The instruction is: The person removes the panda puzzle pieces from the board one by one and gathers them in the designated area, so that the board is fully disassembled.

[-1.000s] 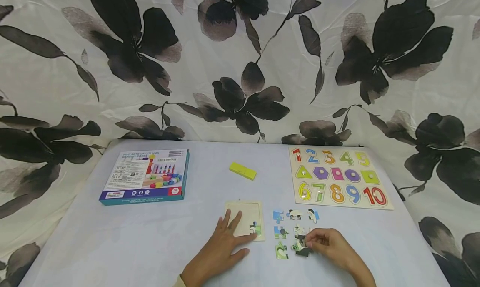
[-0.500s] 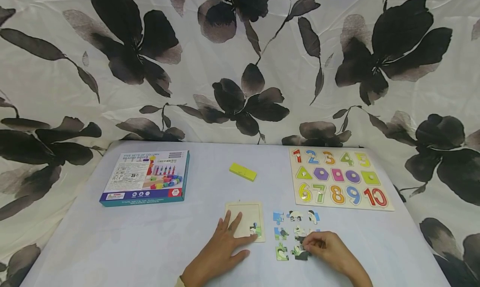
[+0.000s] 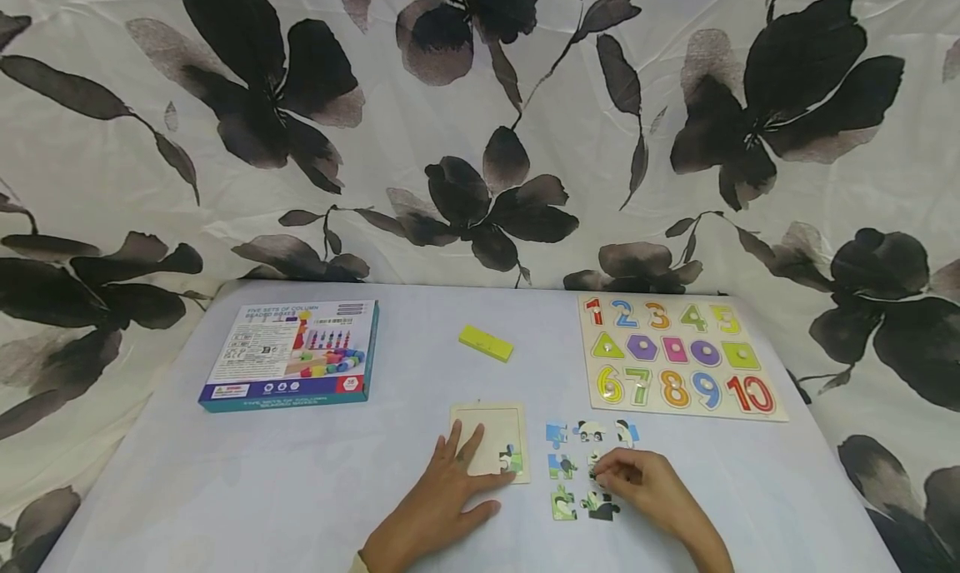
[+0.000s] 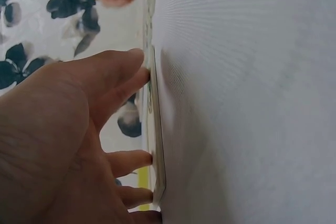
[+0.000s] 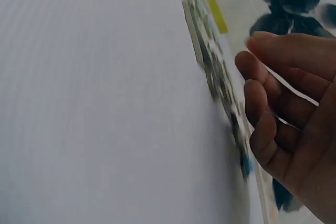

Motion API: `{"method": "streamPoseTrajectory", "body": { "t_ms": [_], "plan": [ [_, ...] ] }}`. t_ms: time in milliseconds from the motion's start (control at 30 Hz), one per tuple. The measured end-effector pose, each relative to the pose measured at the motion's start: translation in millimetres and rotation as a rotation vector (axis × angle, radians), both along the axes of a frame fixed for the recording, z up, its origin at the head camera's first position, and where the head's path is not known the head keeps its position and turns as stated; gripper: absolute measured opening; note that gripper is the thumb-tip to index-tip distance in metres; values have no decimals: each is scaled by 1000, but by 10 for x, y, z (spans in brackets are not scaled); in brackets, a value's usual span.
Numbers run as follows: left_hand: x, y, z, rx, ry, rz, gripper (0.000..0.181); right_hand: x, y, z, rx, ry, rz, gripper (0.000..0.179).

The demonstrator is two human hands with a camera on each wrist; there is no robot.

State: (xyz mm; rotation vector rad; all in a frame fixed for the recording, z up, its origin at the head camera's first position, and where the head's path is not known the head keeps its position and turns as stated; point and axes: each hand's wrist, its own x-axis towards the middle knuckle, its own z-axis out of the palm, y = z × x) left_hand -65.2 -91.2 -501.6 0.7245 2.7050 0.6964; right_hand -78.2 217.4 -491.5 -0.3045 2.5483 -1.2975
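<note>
My left hand (image 3: 442,494) lies with spread fingers on a small wooden puzzle tray (image 3: 491,431), touching its surface and edges. One panda puzzle piece (image 3: 512,456) sits in the tray's lower right corner, close to the thumb-side fingertip. To the right, loose panda puzzle pieces (image 3: 590,430) lie in rows on the white cloth. My right hand (image 3: 648,485) hovers over the middle piece, thumb and index fingertips close together and the other fingers loosely curled. No piece shows between them in the right wrist view. That hand hides part of the middle row.
A boxed bead set (image 3: 292,352) lies at the back left. A yellow-green block (image 3: 486,342) is behind the tray. The number and shape board (image 3: 678,356) occupies the back right, just beyond the pieces. A floral cloth (image 3: 480,98) hangs behind the table.
My right hand has moved from the bottom middle piece up and left to the middle one. The bottom piece has shifted slightly and now lies uncovered. The left hand stays put.
</note>
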Motion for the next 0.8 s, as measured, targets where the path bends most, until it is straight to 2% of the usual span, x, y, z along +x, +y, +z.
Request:
{"method": "streamPoseTrajectory", "body": {
  "t_ms": [100,200,400,600,800],
  "plan": [
    [-2,-24,4,31,-33,9,35,-63,-181,7,-22,20,-5,14],
    [-7,-71,-10,61,-50,14,32,-121,-384,-2,-49,45,31,18],
    [-14,-174,-46,128,-35,6,30,-251,-698,-45,-68,105,126,20],
    [-18,-193,-46,144,-28,-8,30,-344,-861,-86,-50,132,173,19],
    [-23,-190,-42,130,-35,-5,31,-366,-928,-104,-36,167,197,18]
  ]
}}
